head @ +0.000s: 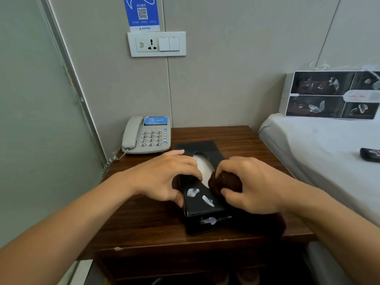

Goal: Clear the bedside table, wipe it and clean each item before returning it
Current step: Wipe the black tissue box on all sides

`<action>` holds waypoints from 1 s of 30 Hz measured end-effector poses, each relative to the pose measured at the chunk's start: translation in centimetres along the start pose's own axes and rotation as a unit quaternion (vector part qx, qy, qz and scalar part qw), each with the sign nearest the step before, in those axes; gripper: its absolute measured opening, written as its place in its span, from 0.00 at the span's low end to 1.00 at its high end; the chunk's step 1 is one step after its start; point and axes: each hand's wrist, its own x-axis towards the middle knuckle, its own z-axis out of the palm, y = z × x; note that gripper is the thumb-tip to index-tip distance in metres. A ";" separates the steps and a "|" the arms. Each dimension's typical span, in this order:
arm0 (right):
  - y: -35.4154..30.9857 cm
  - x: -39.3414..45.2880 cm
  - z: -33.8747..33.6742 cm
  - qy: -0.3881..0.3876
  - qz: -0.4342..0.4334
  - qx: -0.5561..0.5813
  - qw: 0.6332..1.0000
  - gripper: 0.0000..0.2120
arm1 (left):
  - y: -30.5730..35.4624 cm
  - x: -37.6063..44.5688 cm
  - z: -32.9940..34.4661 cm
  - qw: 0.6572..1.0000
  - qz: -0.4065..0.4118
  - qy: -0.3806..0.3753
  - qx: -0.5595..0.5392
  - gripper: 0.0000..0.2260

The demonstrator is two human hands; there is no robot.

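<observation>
Tissue box (202, 200) lies at frame centre between both hands. Left hand (164, 179) grips its left side; right hand (253, 186) clutches a brown cloth (225, 183) on top.

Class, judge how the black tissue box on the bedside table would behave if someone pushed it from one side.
The tissue box probably slides without tipping, lying long and flat. It looks light, so the left hand steadies it.

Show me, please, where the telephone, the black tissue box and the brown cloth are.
telephone (151, 138), head view, on its keypad.
black tissue box (202, 204), head view, on its top near the white smears.
brown cloth (223, 181), head view, on the bunched part that the right hand (253, 184) grips.
</observation>
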 end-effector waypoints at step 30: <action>1.9 -0.1 -2.7 0.051 0.101 0.046 0.992 0.05 | 2.2 -0.4 1.8 0.995 -0.084 0.047 0.025 0.30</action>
